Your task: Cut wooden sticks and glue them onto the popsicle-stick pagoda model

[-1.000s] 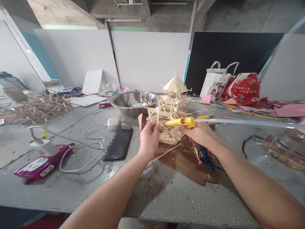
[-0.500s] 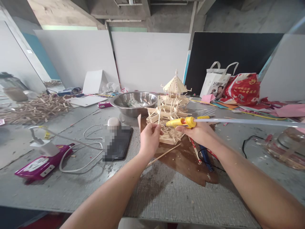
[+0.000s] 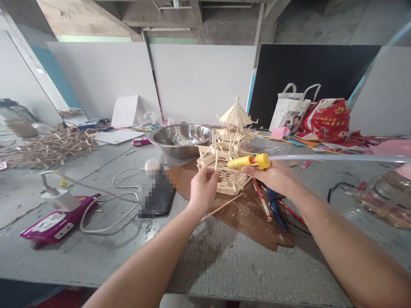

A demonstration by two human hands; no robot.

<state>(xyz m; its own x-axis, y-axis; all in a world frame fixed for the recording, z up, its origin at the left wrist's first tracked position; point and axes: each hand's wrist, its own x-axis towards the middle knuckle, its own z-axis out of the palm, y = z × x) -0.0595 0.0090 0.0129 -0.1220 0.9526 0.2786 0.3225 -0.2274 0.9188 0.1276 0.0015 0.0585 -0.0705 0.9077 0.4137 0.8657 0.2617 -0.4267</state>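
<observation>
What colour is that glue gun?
The glue gun in the right hand is mostly yellow, with some orange; best seen in the head view.

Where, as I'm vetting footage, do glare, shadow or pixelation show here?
Head view: highlights on the steel basin, a pale streak at upper right; a soft shadow on the table beside the left forearm; pixelation over part of the phone.

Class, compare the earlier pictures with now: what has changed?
The right hand has drawn the yellow glue gun slightly rightward; the left flap of the brown sheet has come down. The left hand still pinches its stick; the steel bowl stayed put.
</observation>
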